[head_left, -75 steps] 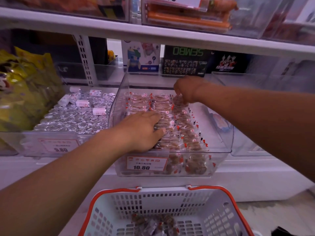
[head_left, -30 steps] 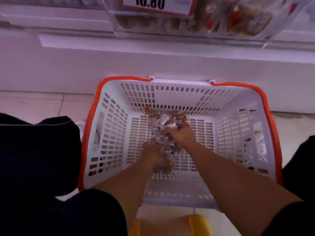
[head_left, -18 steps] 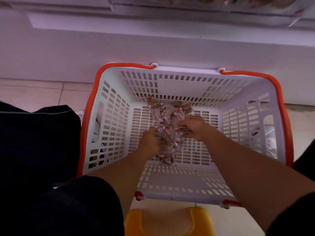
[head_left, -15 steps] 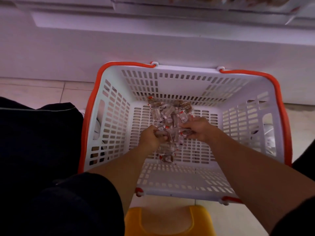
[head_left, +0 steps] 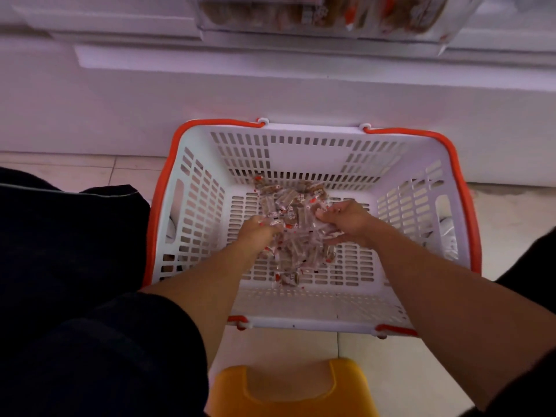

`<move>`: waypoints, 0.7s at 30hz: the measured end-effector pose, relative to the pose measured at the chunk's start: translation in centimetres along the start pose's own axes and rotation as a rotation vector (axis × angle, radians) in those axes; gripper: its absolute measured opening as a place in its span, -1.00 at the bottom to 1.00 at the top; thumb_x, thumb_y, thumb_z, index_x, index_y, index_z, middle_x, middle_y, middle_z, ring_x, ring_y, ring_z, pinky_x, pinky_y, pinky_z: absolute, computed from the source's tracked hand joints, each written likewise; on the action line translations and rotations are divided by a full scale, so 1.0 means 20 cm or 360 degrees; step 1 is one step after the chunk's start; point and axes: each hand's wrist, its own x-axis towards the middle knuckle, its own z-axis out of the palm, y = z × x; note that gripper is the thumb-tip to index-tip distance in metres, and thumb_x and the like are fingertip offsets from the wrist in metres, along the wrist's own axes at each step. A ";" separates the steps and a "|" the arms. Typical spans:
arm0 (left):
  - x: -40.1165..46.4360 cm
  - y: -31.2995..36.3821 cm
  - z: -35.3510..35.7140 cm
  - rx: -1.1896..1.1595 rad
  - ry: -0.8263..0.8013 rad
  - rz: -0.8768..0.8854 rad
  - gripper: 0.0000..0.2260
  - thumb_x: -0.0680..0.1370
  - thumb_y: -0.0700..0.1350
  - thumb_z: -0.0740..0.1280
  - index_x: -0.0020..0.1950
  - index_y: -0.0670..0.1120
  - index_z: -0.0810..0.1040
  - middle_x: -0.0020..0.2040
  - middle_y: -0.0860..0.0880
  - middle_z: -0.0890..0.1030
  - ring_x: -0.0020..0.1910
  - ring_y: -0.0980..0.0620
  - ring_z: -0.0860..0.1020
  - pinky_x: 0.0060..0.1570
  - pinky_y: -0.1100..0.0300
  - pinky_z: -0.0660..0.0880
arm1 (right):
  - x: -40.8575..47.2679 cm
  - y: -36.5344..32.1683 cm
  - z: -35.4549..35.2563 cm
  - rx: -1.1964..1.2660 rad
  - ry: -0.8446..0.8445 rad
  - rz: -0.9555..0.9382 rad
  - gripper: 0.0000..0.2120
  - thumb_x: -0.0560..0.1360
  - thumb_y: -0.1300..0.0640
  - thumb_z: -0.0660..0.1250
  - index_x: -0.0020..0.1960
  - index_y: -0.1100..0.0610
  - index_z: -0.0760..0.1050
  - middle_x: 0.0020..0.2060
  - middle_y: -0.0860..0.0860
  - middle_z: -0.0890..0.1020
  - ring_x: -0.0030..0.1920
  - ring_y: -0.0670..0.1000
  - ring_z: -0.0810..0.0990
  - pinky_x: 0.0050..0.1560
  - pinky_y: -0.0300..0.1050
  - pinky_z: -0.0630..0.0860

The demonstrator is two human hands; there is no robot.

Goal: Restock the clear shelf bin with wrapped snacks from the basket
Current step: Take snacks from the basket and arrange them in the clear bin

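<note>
Both hands (head_left: 304,227) gather crinkly snacks (head_left: 293,212).

The basket (head_left: 198,212) looks like moulded white plastic, matt and smooth, its walls and floor pierced with rows of slots; an orange plastic rim (head_left: 463,200) with a slight sheen runs along its top edge. The wrapped snacks (head_left: 296,218) sit in thin clear film that crinkles and catches the light, with small red and white print on it. The clear shelf bin (head_left: 325,16) above is transparent hard plastic, glossy. The shelf front (head_left: 270,94) is smooth, matt white. The floor (head_left: 87,171) is pale tile with a dull shine. The stool (head_left: 290,389) is smooth yellow plastic. The dark clothing (head_left: 75,266) is matt cloth.
</note>
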 end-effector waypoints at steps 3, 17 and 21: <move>-0.09 0.12 -0.03 -0.0438 -0.0265 -0.0021 -0.81 0.67 -0.09 0.24 0.27 -0.06 0.45 0.15 -0.15 0.59 -0.09 -0.07 0.65 -0.18 -0.02 0.66 | -0.09 -0.18 -0.03 -0.0142 -0.0365 -0.0020 -0.88 0.50 0.11 0.45 -0.12 0.16 0.59 -0.30 0.07 0.69 -0.30 0.04 0.70 -0.36 -0.16 0.61; -0.94 0.98 -0.50 0.0056 -0.1038 0.0658 -0.76 0.55 -0.30 0.34 0.22 -0.20 0.57 -0.05 -0.09 0.70 -0.14 0.05 0.68 -0.20 0.28 0.61 | -1.00 -1.08 -0.25 -0.0889 -0.0571 -0.0510 -0.83 0.45 0.34 0.45 0.03 0.33 0.59 -0.18 0.17 0.69 -0.23 0.03 0.70 -0.25 -0.16 0.65; -1.19 1.11 -0.60 0.0101 -0.1206 0.0636 -0.84 0.60 -0.28 0.28 0.18 -0.14 0.49 0.11 -0.28 0.66 -0.04 -0.12 0.70 -0.17 0.15 0.65 | -1.26 -1.22 -0.26 -0.0967 -0.0602 -0.0760 -0.82 0.42 0.21 0.50 -0.01 0.22 0.59 -0.23 0.12 0.68 -0.29 -0.01 0.67 -0.35 -0.19 0.60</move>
